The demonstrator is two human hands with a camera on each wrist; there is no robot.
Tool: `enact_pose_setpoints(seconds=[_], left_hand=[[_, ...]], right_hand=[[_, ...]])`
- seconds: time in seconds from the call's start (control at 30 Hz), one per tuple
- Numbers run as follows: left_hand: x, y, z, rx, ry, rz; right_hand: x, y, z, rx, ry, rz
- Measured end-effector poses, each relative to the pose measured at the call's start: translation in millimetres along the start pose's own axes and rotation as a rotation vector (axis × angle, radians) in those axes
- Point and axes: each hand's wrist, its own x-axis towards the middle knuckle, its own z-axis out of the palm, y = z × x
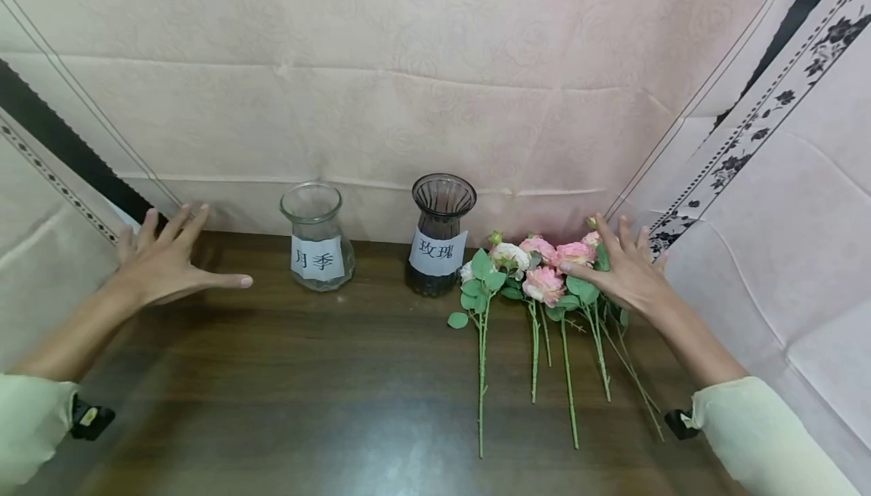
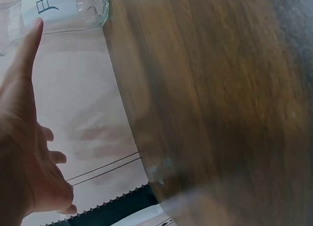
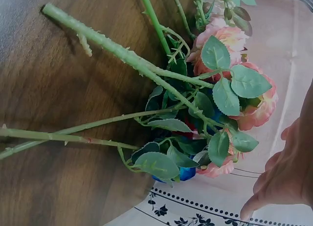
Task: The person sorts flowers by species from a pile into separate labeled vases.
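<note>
My left hand point(image 1: 163, 265) is spread with straight fingers at the table's back left. Its thumb points toward a clear glass vase point(image 1: 343, 258) with a white handwritten label, a gap apart in the head view. Beside that vase stands a dark ribbed glass vase point(image 1: 444, 197), also labelled. My right hand point(image 1: 629, 265), fingers spread, is over the right end of a row of artificial flowers point(image 1: 544, 284), gripping none; whether it touches them I cannot tell. Pink and white blooms lie toward the back, green stems toward the front. Blue petals point(image 3: 187, 173) peek from under leaves in the right wrist view.
A brown wooden table point(image 1: 272, 405) carries everything. Pale cloth point(image 1: 408, 42) hangs behind it, with more cloth on both sides. Black floral trim point(image 1: 731, 167) edges the right side. Crossed thin stems point(image 1: 636, 382) reach forward near the right sleeve point(image 1: 769, 435).
</note>
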Motion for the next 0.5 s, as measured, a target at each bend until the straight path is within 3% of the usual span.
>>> enact_pose_setpoints(seconds=[0.23, 0.5], left_hand=[[9.7, 14.3, 13.6, -0.128, 0.043, 0.034], [18.4, 39.8, 30.2, -0.395, -0.041, 0.035]], right_hand=[[-2.4, -5.5, -0.3, 0.044, 0.019, -0.015], [-2.5, -13.6, -1.1, 0.095, 0.043, -0.043]])
